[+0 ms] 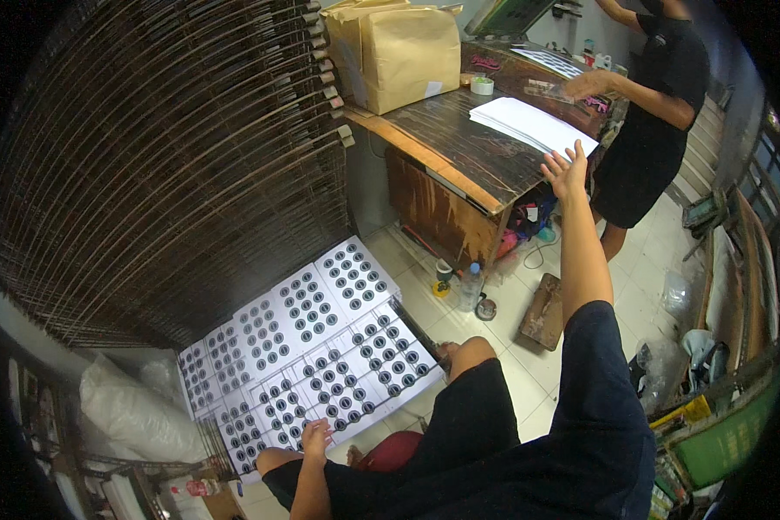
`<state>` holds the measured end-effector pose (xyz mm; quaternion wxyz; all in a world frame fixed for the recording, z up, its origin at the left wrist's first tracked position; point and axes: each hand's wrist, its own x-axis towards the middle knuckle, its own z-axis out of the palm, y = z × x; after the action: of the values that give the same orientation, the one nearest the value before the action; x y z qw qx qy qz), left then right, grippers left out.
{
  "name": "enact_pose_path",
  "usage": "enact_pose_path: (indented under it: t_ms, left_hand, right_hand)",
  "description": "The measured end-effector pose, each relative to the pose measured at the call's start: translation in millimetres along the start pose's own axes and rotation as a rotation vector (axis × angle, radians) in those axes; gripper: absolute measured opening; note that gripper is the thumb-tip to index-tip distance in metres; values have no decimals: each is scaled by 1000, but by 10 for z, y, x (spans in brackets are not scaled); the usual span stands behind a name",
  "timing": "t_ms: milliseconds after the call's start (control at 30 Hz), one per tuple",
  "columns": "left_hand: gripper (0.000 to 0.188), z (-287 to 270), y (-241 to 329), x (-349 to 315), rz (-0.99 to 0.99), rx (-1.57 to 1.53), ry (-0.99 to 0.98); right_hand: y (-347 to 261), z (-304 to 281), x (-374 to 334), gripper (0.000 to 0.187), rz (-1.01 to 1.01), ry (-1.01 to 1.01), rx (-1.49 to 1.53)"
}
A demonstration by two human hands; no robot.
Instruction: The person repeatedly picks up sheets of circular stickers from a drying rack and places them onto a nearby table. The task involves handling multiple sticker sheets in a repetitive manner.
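Note:
My right arm stretches out to the wooden table, where my right hand (566, 173) is open, fingers spread, at the near corner of a stack of white paper sheets (529, 124). Whether the fingertips touch the paper, I cannot tell. Low in front of me, my left hand (316, 438) is open with nothing visible in it. It is by the near edge of the sheets printed with dark round designs (342, 299). Those sheets lie in rows on the lowest level of a tall drying rack (182, 173), its wire shelves raised above them.
A co-worker in black (659, 95) stands beyond the table (425, 121), one hand near the paper. Brown paper packages (407, 56) and a tape roll (482, 85) sit on the table. On the floor are a plastic bottle (471, 286), a brown block (542, 314) and a red stool (390, 452).

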<state>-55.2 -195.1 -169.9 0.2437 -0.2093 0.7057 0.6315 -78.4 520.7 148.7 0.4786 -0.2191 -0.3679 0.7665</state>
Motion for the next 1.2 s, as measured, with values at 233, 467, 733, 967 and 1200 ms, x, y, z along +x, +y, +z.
enact_pose_path:
  t_ms: [233,467,733,967,1200]
  left_hand:
    - [26,-15,-29,28,1,-10,16]
    - [31,36,-10,-15,-10,-3,43]
    - [32,173,210,-199,67,5,5]
    - [29,445,339,-326,312,0,-84]
    - [64,1245,1063,-1034,570,-166,-461]
  right_hand:
    - [-188,-21,174,96,-13,56,251]
    - [-392,-191,130,113,42,-56,472]
    - [-231,-145,45,61,196,-355,-117]
    - [132,229,-638,38,-96,-328,-357]
    - [1127,289,-3127,42,-37,-344,-191]
